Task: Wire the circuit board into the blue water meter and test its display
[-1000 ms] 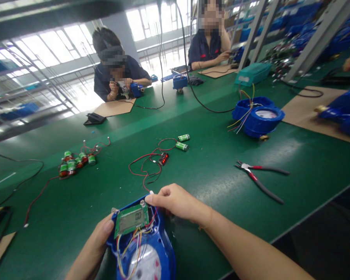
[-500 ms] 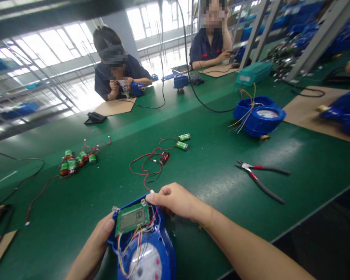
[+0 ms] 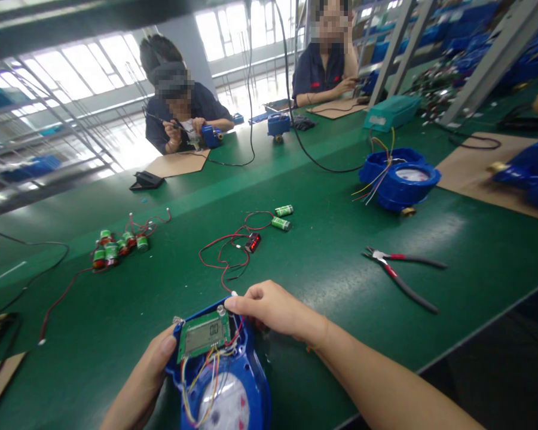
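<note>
We have the blue meter housing [image 3: 233, 382] at the near edge of the green bench [image 3: 323, 263], our left hand [image 3: 150, 373] wrapped around its left side with the thumb against the green circuit board [image 3: 204, 334] that sits in its top. Our right hand [image 3: 273, 310] pinches the white plug of a red wire [image 3: 222, 263] at the board's upper right corner. Pliers [image 3: 399, 269] lie well apart to the right, and loose batteries [image 3: 116, 248] lie farther back on the left.

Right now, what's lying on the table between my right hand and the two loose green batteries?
In the head view, a tangle of red and black wires with a small red digital display, on the green table.
</note>
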`<state>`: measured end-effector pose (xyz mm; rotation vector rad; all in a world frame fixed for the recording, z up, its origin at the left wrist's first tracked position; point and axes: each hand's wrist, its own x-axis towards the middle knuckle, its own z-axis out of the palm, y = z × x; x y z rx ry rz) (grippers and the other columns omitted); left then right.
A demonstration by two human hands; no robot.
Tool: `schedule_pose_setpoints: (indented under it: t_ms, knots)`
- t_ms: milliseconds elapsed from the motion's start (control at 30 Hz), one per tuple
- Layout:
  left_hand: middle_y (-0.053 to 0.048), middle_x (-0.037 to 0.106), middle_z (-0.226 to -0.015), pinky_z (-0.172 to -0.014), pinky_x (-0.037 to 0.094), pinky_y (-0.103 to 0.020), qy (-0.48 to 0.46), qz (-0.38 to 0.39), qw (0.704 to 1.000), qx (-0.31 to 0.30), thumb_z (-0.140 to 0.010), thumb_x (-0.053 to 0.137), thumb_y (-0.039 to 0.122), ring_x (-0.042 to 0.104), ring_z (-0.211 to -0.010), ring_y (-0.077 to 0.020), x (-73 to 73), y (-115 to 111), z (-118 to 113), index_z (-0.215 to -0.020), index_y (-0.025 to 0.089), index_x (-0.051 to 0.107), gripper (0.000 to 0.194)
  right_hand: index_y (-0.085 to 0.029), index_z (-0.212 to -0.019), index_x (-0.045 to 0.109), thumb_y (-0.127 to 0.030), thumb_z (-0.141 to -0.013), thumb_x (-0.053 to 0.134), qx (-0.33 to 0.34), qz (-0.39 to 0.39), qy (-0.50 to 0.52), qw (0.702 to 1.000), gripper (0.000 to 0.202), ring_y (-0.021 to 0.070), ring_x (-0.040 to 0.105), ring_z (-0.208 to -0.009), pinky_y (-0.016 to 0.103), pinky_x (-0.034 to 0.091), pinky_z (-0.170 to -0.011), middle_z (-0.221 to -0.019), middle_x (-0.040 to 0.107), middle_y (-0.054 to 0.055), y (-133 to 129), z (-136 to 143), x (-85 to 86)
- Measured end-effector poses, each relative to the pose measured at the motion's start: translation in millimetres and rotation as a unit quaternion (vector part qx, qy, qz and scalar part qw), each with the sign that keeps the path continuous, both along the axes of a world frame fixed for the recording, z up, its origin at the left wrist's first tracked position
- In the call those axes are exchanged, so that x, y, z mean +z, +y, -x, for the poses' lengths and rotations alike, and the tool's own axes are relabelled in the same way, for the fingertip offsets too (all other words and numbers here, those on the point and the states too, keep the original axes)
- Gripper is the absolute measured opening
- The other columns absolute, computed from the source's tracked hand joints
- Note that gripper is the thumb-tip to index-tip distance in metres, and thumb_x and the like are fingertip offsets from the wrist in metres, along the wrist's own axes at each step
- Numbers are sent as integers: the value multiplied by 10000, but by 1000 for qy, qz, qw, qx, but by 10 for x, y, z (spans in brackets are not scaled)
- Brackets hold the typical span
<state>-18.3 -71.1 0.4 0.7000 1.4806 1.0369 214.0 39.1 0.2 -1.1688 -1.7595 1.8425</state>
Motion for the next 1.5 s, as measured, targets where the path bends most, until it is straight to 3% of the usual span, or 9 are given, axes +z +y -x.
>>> schedule_pose_setpoints:
  t_ms: [367,633,1133,1500]
  knots:
    - [-89,752,-841,-669,604,-346,18,-31,999,-28,-668,775,701,683,-967,-389,-75,34,87,-848,187,768,544,-173,-602,525,-783,-727,623,3,3,-5,1000,631,75,310,-471,249,213,-460,-519,417,-51,-2,3,17]
    - [-97,754,-881,-750,608,-388,18,-22,999,-18,-653,786,699,676,-980,-403,-69,26,82,-865,178,769,563,-176,-592,516,-790,-718,622,0,0,-14,1000,635,79,316,-473,254,208,-455,-514,413,-49,-2,4,20]
    - [-81,755,-855,-614,596,-300,20,-46,997,-50,-738,732,677,695,-950,-361,-130,37,164,-880,201,770,498,-177,-606,522,-796,-721,613,4,-4,-17,1000,636,82,305,-474,257,211,-456,-518,405,-50,-3,7,9]
    - [-80,756,-855,-653,604,-318,23,-33,998,-44,-722,732,701,690,-962,-368,-118,36,146,-862,204,772,518,-179,-590,503,-800,-716,618,1,-5,-9,1000,644,79,291,-472,257,203,-454,-512,383,-57,4,7,2]
